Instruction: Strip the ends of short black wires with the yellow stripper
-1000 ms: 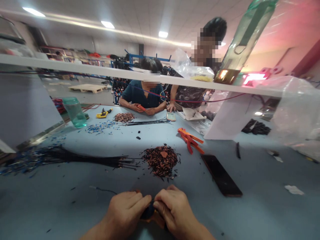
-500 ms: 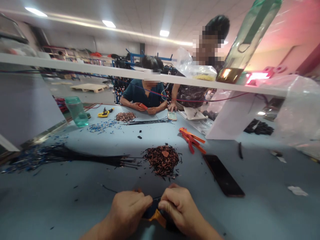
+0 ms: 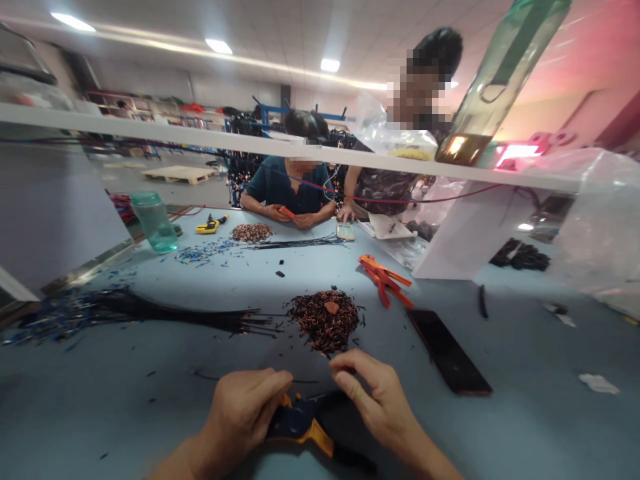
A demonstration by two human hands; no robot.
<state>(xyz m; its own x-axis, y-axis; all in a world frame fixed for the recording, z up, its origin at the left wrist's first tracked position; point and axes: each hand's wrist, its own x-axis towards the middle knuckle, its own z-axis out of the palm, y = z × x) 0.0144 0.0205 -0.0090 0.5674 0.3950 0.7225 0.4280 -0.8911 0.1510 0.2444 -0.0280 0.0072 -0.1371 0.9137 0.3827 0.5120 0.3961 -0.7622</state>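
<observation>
My left hand [image 3: 250, 403] is closed around the head end of a dark blue and orange wire stripper [image 3: 295, 421]. The tool's black handles point right, toward the table's near edge. A thin black wire [image 3: 207, 377] runs out to the left of that hand, and a short dark length shows to its right. My right hand [image 3: 373, 390] is raised off the handles, thumb and forefinger curled close together. A tiny dark bit shows at its fingertips; I cannot make out what it is. Just beyond lies a heap of short black and copper-coloured pieces [image 3: 325, 323].
A bundle of black wires [image 3: 175, 313] lies left of the heap. Red-orange pliers [image 3: 384, 279] and a black phone [image 3: 447, 350] lie to the right. A green bottle [image 3: 154, 223] stands back left. Two people are across the table, beneath a white shelf bar [image 3: 300, 147].
My right hand has come off the tool and moved up toward the heap, uncovering the black handles. My left hand has shifted slightly left, still on the wire stripper.
</observation>
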